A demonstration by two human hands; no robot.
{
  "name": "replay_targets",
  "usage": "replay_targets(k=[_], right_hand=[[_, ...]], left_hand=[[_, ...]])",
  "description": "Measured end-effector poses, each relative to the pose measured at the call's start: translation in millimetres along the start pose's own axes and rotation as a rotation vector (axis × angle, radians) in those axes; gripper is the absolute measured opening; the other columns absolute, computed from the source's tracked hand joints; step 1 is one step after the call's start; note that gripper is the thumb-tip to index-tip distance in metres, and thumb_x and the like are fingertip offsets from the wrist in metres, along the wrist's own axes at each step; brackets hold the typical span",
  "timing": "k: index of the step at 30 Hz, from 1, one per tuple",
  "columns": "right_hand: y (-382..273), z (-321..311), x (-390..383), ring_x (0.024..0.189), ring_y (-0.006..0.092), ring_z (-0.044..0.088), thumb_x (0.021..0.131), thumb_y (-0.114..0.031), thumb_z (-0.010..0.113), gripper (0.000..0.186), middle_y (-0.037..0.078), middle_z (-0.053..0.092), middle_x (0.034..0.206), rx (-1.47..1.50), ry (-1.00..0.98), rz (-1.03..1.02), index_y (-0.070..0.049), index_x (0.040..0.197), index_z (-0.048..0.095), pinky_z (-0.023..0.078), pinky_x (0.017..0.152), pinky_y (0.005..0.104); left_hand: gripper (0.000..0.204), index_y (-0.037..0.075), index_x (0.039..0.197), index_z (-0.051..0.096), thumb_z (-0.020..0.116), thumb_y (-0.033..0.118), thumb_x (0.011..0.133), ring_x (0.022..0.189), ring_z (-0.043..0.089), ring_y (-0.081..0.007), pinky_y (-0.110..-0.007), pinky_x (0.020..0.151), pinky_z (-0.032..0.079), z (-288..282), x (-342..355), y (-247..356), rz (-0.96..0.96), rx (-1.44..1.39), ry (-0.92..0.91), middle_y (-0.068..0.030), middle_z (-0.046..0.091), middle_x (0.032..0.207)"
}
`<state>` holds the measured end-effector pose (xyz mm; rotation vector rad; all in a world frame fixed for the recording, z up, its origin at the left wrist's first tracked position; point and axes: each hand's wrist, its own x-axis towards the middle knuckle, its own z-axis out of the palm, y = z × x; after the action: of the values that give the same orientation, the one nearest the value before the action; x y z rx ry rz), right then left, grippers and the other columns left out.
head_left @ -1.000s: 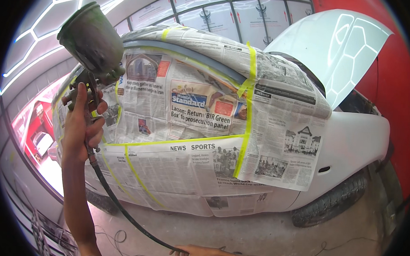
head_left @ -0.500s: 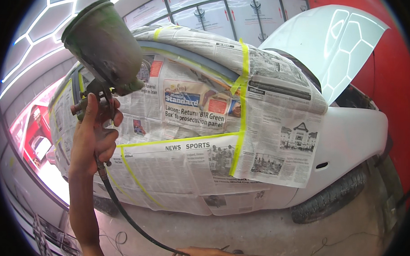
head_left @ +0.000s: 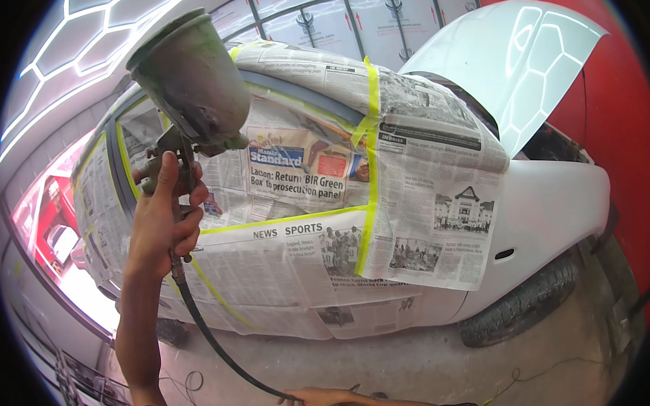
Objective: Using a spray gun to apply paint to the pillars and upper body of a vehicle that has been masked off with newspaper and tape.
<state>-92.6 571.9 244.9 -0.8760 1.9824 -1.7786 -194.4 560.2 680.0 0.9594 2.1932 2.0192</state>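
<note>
Low and close to the body: right hand (head_left: 305, 400), fingers wrapped round a black hose (head_left: 216, 349). Hose sags, then climbs leftward to the underside of a spray gun (head_left: 170, 162).

Up and left of that hand, raised: left hand (head_left: 165, 230), fingers curled round the gun's handle, thumb pointing up along its near side. Finger contact with the trigger: cannot tell. Above the thumb, the gun's cup (head_left: 200, 88), grey-green and smeared, leaning with its wide end up and to the left.

Beyond both hands: a white car (head_left: 557, 211), its side mostly covered in newspaper sheets (head_left: 438, 243) edged with yellow tape (head_left: 370, 169). Cup overlaps part of the window area from this view. Right of the hands, a bare fender over a dark tyre (head_left: 522, 303).

Beneath the car, grey floor (head_left: 398, 363), thin cables on it. Farther right, raised hood (head_left: 502, 59), then a red wall (head_left: 621, 120).
</note>
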Motion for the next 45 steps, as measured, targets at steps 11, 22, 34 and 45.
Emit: replay_targets(k=[11,22,34,45], right_hand=[[1,1,-6,0.082,0.0228,0.057,0.09,-0.041,0.06,0.052,0.011,0.061,0.091,-0.024,0.009,-0.028,-0.006,0.127,0.048,0.045,0.074,0.0344],[11,-7,-10,0.077,0.0196,0.054,0.09,-0.043,0.059,0.053,0.009,0.058,0.086,-0.036,0.03,-0.033,-0.004,0.125,0.049,0.044,0.068,0.0321],[4,-8,-15,0.079,0.0218,0.055,0.09,-0.042,0.059,0.053,0.011,0.059,0.087,0.003,0.032,-0.01,-0.005,0.127,0.048,0.044,0.072,0.0335],[7,-7,-14,0.082,0.0236,0.057,0.09,-0.043,0.059,0.052,0.013,0.061,0.089,-0.03,-0.015,-0.001,-0.005,0.125,0.049,0.045,0.075,0.0342]], left_hand=[[0.053,0.005,0.105,0.055,0.04,0.055,0.096,0.038,0.022,-0.0003,-0.018,0.028,0.018,9,1,2,0.057,0.014,-0.052,-0.0015,0.05,0.076],[0.053,0.004,0.099,0.052,0.044,0.056,0.094,0.038,0.026,-0.0012,-0.019,0.028,0.02,26,6,-7,-0.059,-0.063,-0.172,-0.0009,0.047,0.07],[0.054,0.003,0.102,0.054,0.041,0.055,0.095,0.038,0.025,-0.0016,-0.018,0.029,0.02,22,7,-6,-0.006,-0.074,-0.153,-0.0034,0.051,0.075],[0.056,0.004,0.101,0.053,0.039,0.058,0.094,0.038,0.026,-0.0022,-0.018,0.029,0.02,21,3,-9,-0.11,-0.17,-0.332,-0.0034,0.05,0.075]])
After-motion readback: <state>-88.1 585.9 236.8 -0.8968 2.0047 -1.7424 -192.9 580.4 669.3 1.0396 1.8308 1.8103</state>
